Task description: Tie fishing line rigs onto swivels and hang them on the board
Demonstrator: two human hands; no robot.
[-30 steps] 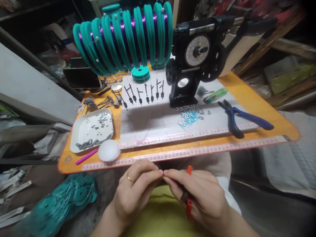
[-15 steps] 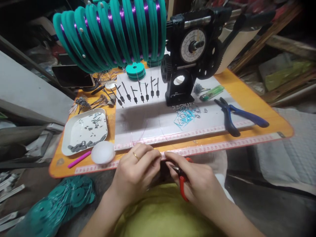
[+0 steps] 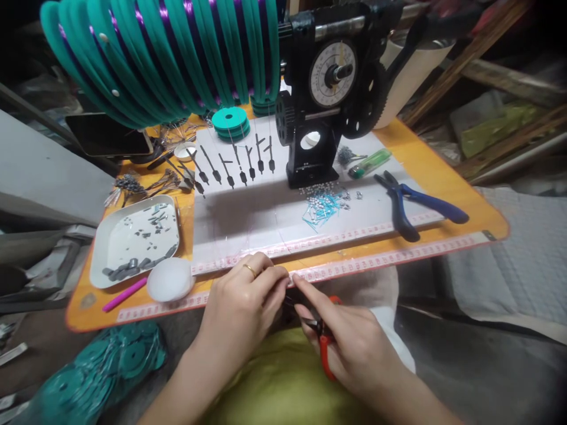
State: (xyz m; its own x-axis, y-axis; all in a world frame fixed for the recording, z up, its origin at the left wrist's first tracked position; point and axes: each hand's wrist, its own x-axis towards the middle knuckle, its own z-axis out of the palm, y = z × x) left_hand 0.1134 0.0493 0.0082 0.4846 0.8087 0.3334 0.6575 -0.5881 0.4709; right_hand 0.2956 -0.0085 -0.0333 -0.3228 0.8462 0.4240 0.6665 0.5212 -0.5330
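My left hand (image 3: 245,295), a ring on one finger, is pinched closed at the table's front edge. What its fingertips hold is too small to make out; a thin line runs down the white board toward the hands. Close by on the right, my right hand (image 3: 343,330) keeps red-handled scissors (image 3: 325,354) in its palm, their dark blades pointing left. Its index finger reaches toward the left fingertips, and its thumb is apart from that finger. Above hangs a row of teal spools (image 3: 168,59) wound with purple line, with dark weighted clips (image 3: 230,174) dangling below.
A black stand with a dial (image 3: 333,74) carries the spools. On the white board (image 3: 239,236) lie small beads and blue pieces (image 3: 321,206), a green cutter (image 3: 371,162) and blue-handled pliers (image 3: 405,206). Left are a white tray (image 3: 95,260), round dish (image 3: 170,280) and pink pen (image 3: 124,294). A measuring tape (image 3: 376,258) lines the edge.
The view has shifted, so the table and spools appear further left. My right index finger is straighter, and its thumb has dropped away from it. The scissors remain in my right hand.
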